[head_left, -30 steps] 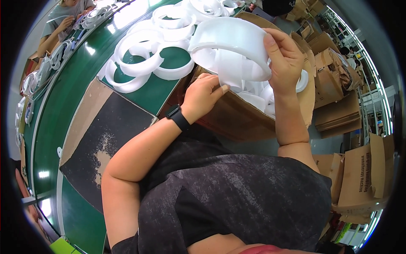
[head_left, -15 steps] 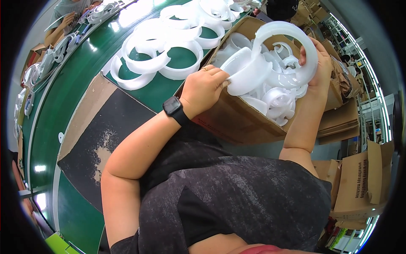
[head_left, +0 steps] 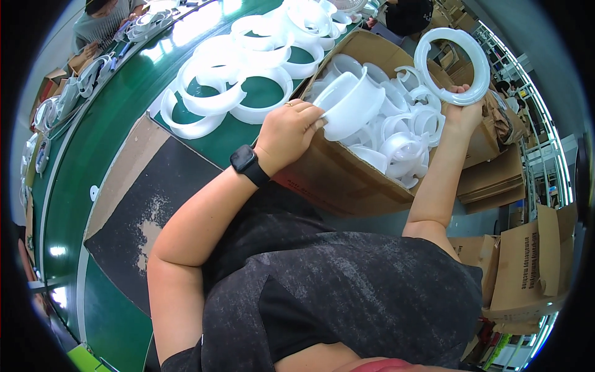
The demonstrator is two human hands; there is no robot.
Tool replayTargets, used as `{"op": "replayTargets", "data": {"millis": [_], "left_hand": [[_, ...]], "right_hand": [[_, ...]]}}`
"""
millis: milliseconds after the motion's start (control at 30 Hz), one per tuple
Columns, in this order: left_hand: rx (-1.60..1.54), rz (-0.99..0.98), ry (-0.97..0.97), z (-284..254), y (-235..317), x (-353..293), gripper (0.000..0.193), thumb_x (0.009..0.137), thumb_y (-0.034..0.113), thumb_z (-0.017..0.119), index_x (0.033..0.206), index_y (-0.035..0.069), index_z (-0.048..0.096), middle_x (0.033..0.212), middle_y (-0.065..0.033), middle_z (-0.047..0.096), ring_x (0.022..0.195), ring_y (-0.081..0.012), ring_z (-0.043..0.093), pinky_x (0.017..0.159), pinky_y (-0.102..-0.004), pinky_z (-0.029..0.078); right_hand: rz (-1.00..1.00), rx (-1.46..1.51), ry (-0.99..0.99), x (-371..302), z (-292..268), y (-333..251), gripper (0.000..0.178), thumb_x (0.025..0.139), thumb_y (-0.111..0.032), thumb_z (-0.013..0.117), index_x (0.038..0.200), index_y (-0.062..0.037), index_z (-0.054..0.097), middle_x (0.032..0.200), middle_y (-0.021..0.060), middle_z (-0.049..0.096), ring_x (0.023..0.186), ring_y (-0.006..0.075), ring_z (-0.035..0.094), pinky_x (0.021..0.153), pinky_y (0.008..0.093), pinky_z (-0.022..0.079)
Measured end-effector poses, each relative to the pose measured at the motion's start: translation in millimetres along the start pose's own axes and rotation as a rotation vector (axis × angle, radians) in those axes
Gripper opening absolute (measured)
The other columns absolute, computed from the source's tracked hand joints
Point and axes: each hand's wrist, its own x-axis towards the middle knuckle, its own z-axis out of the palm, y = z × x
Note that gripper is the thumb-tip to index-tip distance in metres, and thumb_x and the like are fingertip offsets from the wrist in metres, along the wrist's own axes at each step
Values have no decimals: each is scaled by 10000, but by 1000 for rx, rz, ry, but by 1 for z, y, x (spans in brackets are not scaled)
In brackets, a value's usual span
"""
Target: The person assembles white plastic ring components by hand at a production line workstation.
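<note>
My left hand [head_left: 288, 133] is closed on the edge of a white curved plastic piece [head_left: 352, 106], a wide open band tilted over the near left rim of the cardboard box [head_left: 347, 180]. A white plastic ring [head_left: 480, 68] stands upright in my right hand [head_left: 462, 111], gripped at its lower edge above the box's right side. The fingers of that hand are partly hidden behind the ring. Beneath both hands, the box is heaped with similar white plastic pieces [head_left: 406, 149].
On the green conveyor table [head_left: 139, 93] to the left lie several white rings [head_left: 201, 105]. A black board with worn brown edges [head_left: 149, 204] rests nearer to me. Flattened cartons [head_left: 493, 180] stand at right. Another person [head_left: 99, 28] sits across the table.
The white ring in my right hand has come away from the curved piece, moving up and right, and now faces me as a full circle. My left hand shifted slightly left with its piece.
</note>
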Motion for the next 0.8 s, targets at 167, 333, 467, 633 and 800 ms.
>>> {"op": "replayTargets", "data": {"millis": [167, 333, 467, 633, 800], "left_hand": [[-26, 29, -142, 23, 4, -9, 296, 814, 148, 614, 1088, 39, 587, 1130, -145, 591, 1101, -291, 543, 883, -355, 465], [-233, -239, -329, 31, -1, -9, 730, 913, 335, 538, 1407, -67, 181, 1467, -230, 217, 1377, -311, 202, 1094, -366, 220], [-1105, -563, -80, 0, 12, 11, 703, 926, 356, 527, 1443, 22, 188, 1341, -146, 408, 1211, -193, 428, 987, -306, 363], [-975, -746, -25, -25, 3, 19, 477, 918, 385, 523, 1193, -3, 493, 932, -87, 606, 792, -130, 614, 722, -256, 476], [-1044, -804, 51, -33, 2, 22, 424, 902, 391, 531, 1069, 1, 536, 861, -91, 604, 744, -145, 623, 652, -262, 481]], "right_hand": [[38, 20, 5, -10, -11, 3, 91, 890, -110, 473, 861, -39, 521, 707, 82, 513, 581, 188, 491, 607, 323, 473], [359, 167, -177, -56, 0, 31, 134, 901, -128, 460, 884, -22, 539, 725, 97, 534, 574, 187, 497, 573, 309, 458], [591, 109, -486, -112, 13, 59, 205, 917, -162, 426, 951, -11, 560, 764, 106, 566, 582, 181, 520, 548, 300, 459], [736, 9, -748, -146, 47, 45, 388, 941, -355, 451, 1065, -4, 560, 816, 107, 602, 664, 159, 592, 616, 319, 534], [536, -380, -764, -148, 48, 40, 443, 894, -406, 547, 1072, -1, 564, 836, 91, 619, 695, 145, 608, 668, 300, 539]]}}
